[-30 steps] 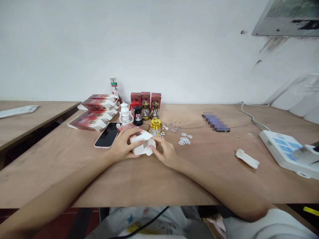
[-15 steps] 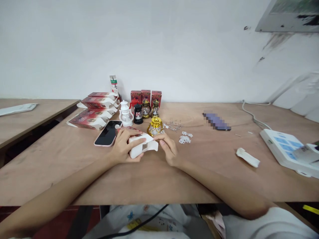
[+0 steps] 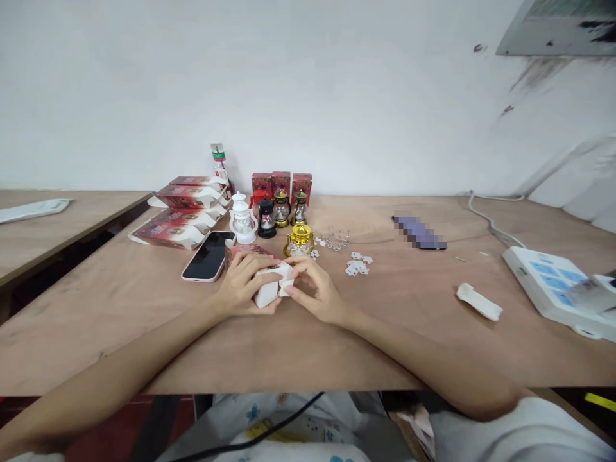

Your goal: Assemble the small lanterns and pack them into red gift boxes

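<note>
A small red and white carton lies on the wooden table in front of me. My left hand is wrapped over its left side and top. My right hand presses its fingers against the white end flaps on the carton's right side. Just behind the carton stands a gold toy lantern. A white lantern, a black one and two bronze ones stand farther back.
A phone lies face up left of the carton, beside stacked flat red cartons. Three red boxes and a bottle stand near the wall. Small white tabs, a white scrap and a white device lie to the right.
The open white flaps on the carton's right end have been folded in under my right fingers. Both hands stayed at the carton, the right one moving closer to it.
</note>
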`<action>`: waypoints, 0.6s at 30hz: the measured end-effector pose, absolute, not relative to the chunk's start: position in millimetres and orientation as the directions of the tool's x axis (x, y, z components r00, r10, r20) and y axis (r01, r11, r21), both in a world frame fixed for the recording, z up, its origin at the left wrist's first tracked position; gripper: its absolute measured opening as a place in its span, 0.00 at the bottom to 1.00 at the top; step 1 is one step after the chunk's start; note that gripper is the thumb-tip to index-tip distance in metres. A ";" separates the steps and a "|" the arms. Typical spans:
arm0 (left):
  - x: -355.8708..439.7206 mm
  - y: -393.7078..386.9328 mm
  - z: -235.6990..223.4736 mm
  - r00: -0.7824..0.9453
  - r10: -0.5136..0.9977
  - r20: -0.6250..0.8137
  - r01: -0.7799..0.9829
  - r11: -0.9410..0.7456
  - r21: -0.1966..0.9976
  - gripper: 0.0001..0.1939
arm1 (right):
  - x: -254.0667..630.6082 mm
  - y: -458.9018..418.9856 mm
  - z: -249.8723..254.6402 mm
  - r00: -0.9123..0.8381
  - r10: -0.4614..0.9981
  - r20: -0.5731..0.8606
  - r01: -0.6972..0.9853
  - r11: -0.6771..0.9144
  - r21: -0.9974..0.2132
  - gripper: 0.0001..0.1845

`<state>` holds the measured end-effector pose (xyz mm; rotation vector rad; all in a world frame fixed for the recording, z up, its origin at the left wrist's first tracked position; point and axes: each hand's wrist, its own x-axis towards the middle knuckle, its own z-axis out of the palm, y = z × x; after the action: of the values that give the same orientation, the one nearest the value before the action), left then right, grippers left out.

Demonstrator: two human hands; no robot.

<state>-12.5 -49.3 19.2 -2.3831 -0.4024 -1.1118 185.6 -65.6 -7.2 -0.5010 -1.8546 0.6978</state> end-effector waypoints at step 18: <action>-9.8 -49.3 16.2 0.581 0.080 0.810 0.427 -0.878 -0.219 0.26 | 177.7 -61.8 -17.1 -0.318 0.775 0.546 -0.027 0.568 -0.823 0.25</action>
<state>-9.8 -49.3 16.2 -2.4222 -0.4091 -1.2132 177.7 -61.8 -17.1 -0.6265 -1.7123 0.9205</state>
